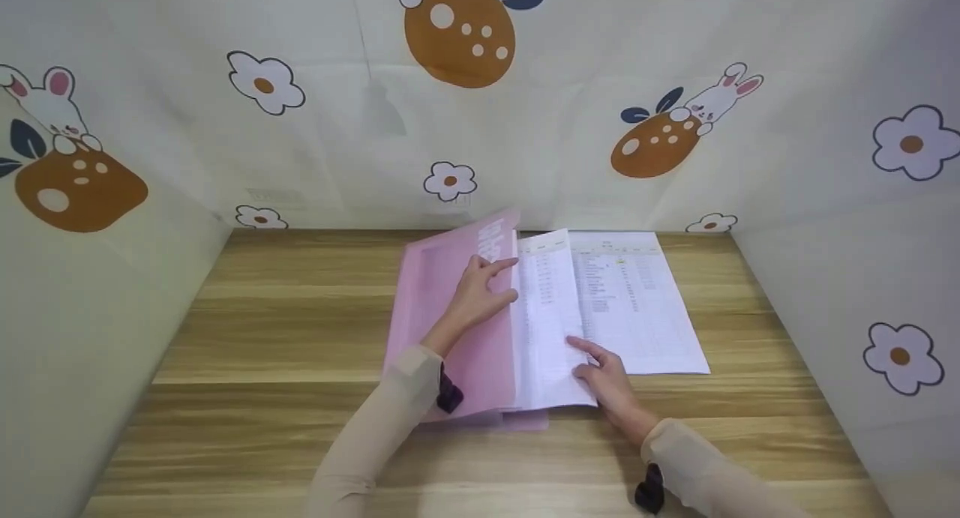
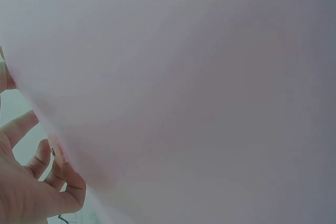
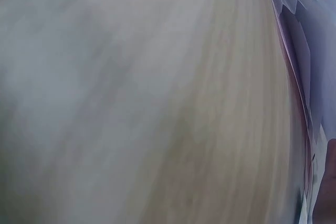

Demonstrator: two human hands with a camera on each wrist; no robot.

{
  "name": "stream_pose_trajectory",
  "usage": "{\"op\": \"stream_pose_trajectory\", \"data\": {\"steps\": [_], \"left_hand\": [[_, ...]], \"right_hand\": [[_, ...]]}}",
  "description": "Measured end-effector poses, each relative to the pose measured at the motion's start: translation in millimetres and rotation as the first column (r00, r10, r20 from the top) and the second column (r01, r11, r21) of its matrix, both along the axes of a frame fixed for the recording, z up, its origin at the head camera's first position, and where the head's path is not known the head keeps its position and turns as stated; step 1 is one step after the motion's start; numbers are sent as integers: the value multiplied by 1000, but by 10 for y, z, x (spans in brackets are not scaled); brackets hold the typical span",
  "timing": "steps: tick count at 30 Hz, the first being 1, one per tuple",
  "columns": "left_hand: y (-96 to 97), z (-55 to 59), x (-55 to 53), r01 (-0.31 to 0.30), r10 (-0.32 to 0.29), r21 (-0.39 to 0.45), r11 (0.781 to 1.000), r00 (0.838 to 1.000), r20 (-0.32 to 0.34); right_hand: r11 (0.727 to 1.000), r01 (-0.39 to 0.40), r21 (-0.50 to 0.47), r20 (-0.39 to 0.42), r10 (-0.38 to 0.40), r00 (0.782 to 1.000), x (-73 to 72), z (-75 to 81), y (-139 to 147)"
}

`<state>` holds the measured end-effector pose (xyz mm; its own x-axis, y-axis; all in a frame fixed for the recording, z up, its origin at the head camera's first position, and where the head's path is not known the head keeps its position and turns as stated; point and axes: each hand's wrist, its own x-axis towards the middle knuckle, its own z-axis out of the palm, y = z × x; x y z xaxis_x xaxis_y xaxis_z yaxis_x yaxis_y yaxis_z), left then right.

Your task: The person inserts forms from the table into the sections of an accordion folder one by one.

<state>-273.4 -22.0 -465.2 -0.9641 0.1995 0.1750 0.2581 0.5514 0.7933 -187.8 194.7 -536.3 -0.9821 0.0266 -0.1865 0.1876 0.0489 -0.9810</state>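
Observation:
A pink folder (image 1: pixel 442 278) lies on the table, its cover raised at the right and upper edge. My left hand (image 1: pixel 480 293) is over the cover, index finger and thumb reaching its right edge. In the left wrist view the pink cover (image 2: pixel 189 87) fills most of the picture, and the left hand (image 2: pixel 42 187) has bent fingers at its edge. A printed sheet (image 1: pixel 551 315) stands out from under the cover. My right hand (image 1: pixel 611 387) grips its lower right edge, index finger and thumb on top. The right wrist view shows the sheets' edges (image 3: pixel 299 51) only at its right.
Another printed sheet (image 1: pixel 652 315), a table with small yellow marks, lies flat at the right, partly under the gripped one. The wood-grain table (image 1: pixel 285 338) is enclosed by a pale curtain (image 1: pixel 547 151) with rabbits, orange fruit and flowers.

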Motion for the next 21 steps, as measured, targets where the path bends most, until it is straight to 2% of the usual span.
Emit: {"op": "stream_pose_trajectory", "data": {"steps": [2,7,12,17,21], "left_hand": [[-1,0,-2,2,-2,-3,1000,1000,-3],[-8,-8,-6,5,-5,1,1000,1000,-14],[-11,-12,-6,7,-7,6,1000,1000,-23],[-9,-17,-4,10,-9,12,1000,999,-41],[-6,-26,-8,4,-4,5,1000,999,-39]], "right_hand": [[1000,-15,-15,12,15,1000,1,-6,-45],[999,-40,27,29,40,999,-7,-9,-155],[994,-82,71,-16,83,996,-9,-21,-262],[991,-112,67,-57,116,992,-8,-20,-357],[992,-117,53,-57,120,991,1,2,-419]]}}
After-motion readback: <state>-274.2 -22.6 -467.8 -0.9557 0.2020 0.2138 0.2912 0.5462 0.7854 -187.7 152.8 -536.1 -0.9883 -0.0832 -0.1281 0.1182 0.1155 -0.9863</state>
